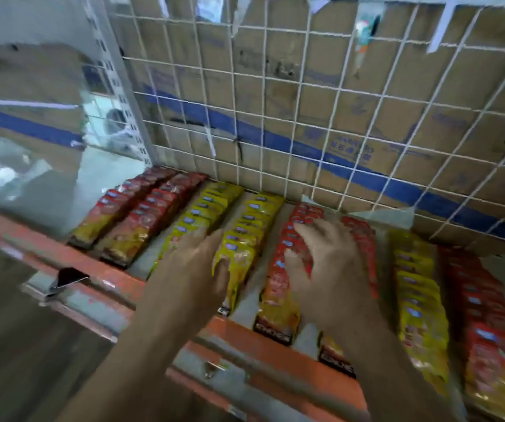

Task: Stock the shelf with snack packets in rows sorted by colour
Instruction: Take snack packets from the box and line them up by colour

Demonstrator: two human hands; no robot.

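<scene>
We look down on a shelf (108, 284) with an orange front edge, a wire grid (306, 117) along its back edge and cardboard (275, 71) behind the grid. The packets lie overlapped in rows that run from the back edge to the front edge.

At the left end lie a red row (117, 205) and a second red row (150, 214), close side by side. A black clip (68, 277) sits on the front edge to their left. Next come a yellow row (202, 208) and a second yellow row (251, 226).

Our left hand (196, 260) is over the front of the first yellow row, fingers straight and spread, gripping nothing. The blur hides whether it touches the packets.

Past a bare strip of shelf lie a third red row (278, 284) and a fourth red row (363, 239). Our right hand (327, 260) is spread over these two, fingers splayed and slightly bent, nothing pinched. Its forearm covers most of the fourth row.

Towards the right end lie a third yellow row (418, 293) and a last red row (488, 315), just beside each other.
</scene>
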